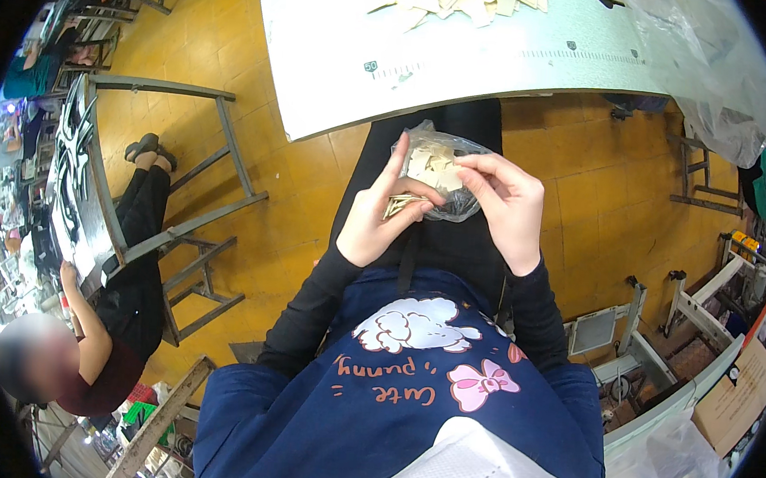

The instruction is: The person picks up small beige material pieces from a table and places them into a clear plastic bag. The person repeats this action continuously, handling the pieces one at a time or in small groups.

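A clear plastic bag [467,211] rests over my lap, its mouth open, with many small flat cream pieces [432,165] inside. My left hand [370,219] is closed round a small stack of cream pieces [401,206], edges showing between thumb and fingers. Its index finger points up along the bag's left side. From the right, my right hand [515,206] reaches to the bag's mouth, thumb and fingers pinched at the cream pieces. Which piece sits between those fingertips is hard to make out.
Ahead stands a pale table [324,66] with printed scale marks and a heap of cream pieces [471,1]. Plastic sheeting [714,76] hangs at its right. A co-worker [96,343] sits left by a metal-framed table [93,192]. Metal frames [633,345] and a cardboard piece [736,397] are right.
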Motion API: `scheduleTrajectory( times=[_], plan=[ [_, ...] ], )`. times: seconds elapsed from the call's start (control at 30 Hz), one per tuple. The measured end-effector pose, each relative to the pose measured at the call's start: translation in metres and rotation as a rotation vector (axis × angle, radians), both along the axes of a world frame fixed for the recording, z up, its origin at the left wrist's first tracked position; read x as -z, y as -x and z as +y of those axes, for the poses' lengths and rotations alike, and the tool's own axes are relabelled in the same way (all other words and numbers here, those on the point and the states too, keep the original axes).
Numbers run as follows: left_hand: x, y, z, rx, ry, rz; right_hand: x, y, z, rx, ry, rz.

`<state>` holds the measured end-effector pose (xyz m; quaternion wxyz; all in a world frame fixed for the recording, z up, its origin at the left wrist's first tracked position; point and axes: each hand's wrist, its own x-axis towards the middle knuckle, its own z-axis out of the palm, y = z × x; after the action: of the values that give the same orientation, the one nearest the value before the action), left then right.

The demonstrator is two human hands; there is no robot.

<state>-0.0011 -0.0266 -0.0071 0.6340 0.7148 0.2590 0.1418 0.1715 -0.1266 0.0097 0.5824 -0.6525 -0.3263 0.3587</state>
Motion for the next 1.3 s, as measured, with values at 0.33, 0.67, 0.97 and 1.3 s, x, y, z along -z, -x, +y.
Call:
scheduleTrajectory(
  times=[0.33, 0.67, 0.97, 1.3],
  plan=[
    [0.004, 0.003, 0.001, 0.066, -0.074, 0.042, -0.004, 0.004, 0.006, -0.402, -0.153, -0.632],
    [0.005, 0.001, -0.007, 0.053, 0.074, -0.152, -0.011, -0.001, 0.005, -0.349, -0.158, -0.461],
    [0.004, -0.002, -0.011, -0.023, 0.532, -0.301, -0.016, 0.013, 0.002, -0.13, -0.055, -0.485],
    [-0.003, -0.003, -0.011, -0.211, 0.868, -0.325, -0.026, 0.011, -0.002, 0.07, 0.014, -0.124]
  ],
)
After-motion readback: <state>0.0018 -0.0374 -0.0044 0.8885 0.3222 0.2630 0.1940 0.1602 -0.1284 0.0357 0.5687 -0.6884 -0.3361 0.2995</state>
